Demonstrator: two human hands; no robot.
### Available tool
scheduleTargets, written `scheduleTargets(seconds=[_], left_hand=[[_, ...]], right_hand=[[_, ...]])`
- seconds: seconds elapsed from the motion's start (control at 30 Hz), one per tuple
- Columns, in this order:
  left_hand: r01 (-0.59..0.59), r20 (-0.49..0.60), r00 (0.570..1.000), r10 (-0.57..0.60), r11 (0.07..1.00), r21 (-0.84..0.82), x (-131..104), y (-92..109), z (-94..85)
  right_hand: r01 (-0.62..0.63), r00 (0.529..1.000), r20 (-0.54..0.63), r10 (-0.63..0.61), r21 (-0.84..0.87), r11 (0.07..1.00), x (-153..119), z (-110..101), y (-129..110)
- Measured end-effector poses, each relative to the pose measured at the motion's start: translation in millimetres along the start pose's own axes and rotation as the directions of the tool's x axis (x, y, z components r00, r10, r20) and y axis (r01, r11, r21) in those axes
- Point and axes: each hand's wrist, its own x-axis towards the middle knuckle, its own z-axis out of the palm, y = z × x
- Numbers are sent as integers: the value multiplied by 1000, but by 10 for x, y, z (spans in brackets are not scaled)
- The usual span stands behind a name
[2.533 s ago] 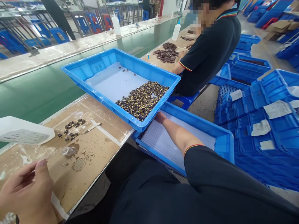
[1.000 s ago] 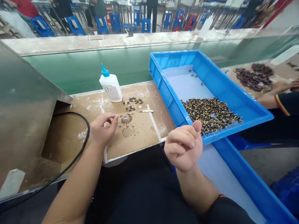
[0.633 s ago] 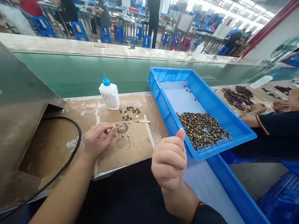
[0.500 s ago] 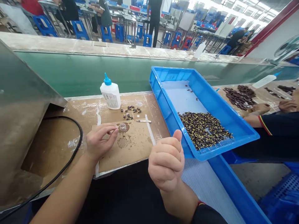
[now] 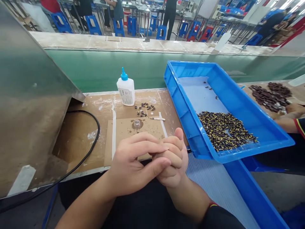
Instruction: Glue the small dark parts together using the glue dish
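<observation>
My left hand [image 5: 137,163] reaches across and touches my right hand. Its thumb and forefinger are drawn together against the curled fingers there; anything between them is hidden. My right hand [image 5: 172,160] makes a fist with the thumb sticking up, and whatever it may contain does not show. Beyond them lies a cardboard sheet [image 5: 124,127] bearing a small clear cup [image 5: 137,123] in a wet patch. Small black-and-yellow parts [image 5: 146,107] are scattered behind it, near a thin pale tool [image 5: 156,119]. A white bottle with a blue nozzle [image 5: 126,92] stands upright at the back.
A blue tray [image 5: 267,127] at the right holds a heap of black-and-yellow parts [image 5: 226,131]. On the left stand a metal housing [image 5: 30,82] and a black cable [image 5: 91,148]. A co-worker's arm [image 5: 287,124] is by dark brown pieces [image 5: 269,97] at far right.
My left hand has left the spot beside the clear cup and moved right and nearer, onto my right fist. The view has shifted, so the table things appear farther right.
</observation>
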Motion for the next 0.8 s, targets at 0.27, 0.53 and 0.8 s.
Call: scheduleTargets(seconds=[0.27, 0.53, 0.8], left_hand=[[12, 4, 1000, -12, 1000, 4, -84, 46, -18], [23, -65, 998, -20, 998, 51, -108, 140, 24], [9, -94, 996, -1, 996, 85, -104, 145, 26]], right_hand=[[-30, 999, -11, 30, 9, 999, -59, -35, -34], [-75, 997, -32, 74, -35, 997, -80, -2, -9], [-140, 987, -69, 143, 41, 989, -71, 34, -76]])
